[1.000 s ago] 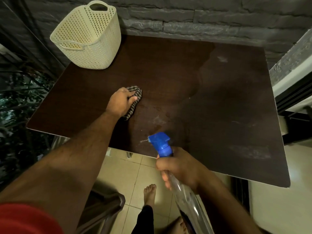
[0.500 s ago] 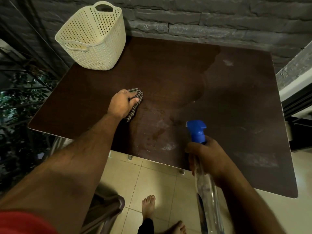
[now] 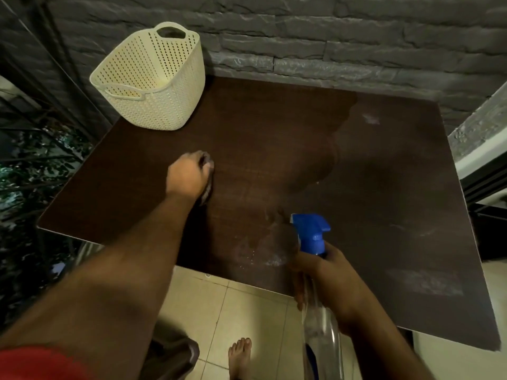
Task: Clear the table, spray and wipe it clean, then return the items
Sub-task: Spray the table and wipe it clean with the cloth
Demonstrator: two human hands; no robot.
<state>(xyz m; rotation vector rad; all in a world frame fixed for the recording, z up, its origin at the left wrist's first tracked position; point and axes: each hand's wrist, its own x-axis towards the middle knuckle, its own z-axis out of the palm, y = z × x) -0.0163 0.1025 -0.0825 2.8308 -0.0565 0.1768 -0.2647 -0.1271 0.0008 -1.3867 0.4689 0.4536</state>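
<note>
The tabletop (image 3: pixel 274 149) is a dark brown board set against a grey stone-faced wall (image 3: pixel 329 37). The left hand (image 3: pixel 188 175) lies on the tabletop left of centre, fingers curled over a cloth (image 3: pixel 207 185), pressing it to the surface; the cloth is blurred and mostly covered by the hand, so its pattern cannot be made out with confidence, though a light and dark weave appears at the edge. The right hand (image 3: pixel 326 281) is over the near edge of the tabletop, fingers wrapped round the neck of a spray bottle (image 3: pixel 321 338). The bottle has a clear body that hangs below the table edge over the floor and a blue trigger head (image 3: pixel 311 231) that stands above the hand, its nozzle pointing left over the tabletop. Pale smears and small droplets lie on the tabletop just left of the nozzle, between the two hands. Further pale patches sit near the right front corner and near the far right corner. The left and centre portion of the surface reads darker than the right portion. A cream perforated basket (image 3: pixel 153 86) with handles stands on the far left corner, well apart from both hands. A bare foot (image 3: pixel 241 357) rests on the beige tiled floor (image 3: pixel 247 311) below.
</note>
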